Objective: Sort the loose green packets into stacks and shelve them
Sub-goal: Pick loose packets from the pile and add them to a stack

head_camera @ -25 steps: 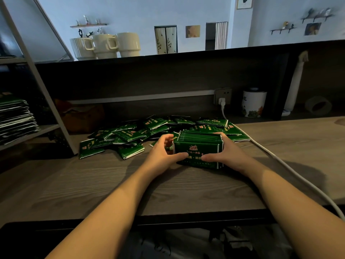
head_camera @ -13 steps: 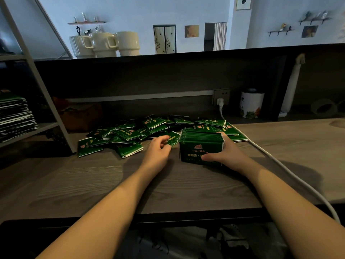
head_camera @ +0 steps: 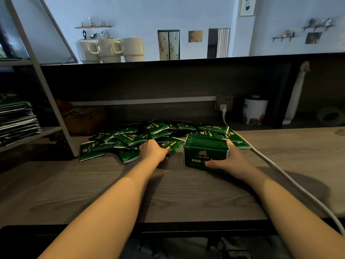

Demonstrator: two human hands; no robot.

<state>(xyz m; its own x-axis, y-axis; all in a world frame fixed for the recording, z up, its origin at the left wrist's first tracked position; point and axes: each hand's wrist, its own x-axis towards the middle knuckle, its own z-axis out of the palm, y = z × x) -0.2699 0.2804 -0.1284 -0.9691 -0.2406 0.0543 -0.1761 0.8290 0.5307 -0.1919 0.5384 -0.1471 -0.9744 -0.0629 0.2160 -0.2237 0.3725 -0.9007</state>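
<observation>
Head view is showing the right hand [head_camera: 230, 161] gripping 1 packet stack [head_camera: 205, 152] at center right while the left hand [head_camera: 154, 151] is pinching a loose packet [head_camera: 173, 144] in the center pile [head_camera: 130, 137].

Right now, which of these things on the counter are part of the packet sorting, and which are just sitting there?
Part of the job:
- gathered stack of packets, held by the right hand
- loose green packets, left hand reaching in
- shelved packet stacks

Just lying about:
- three cream mugs
- white floral canister
- white cable
- tape roll
</observation>
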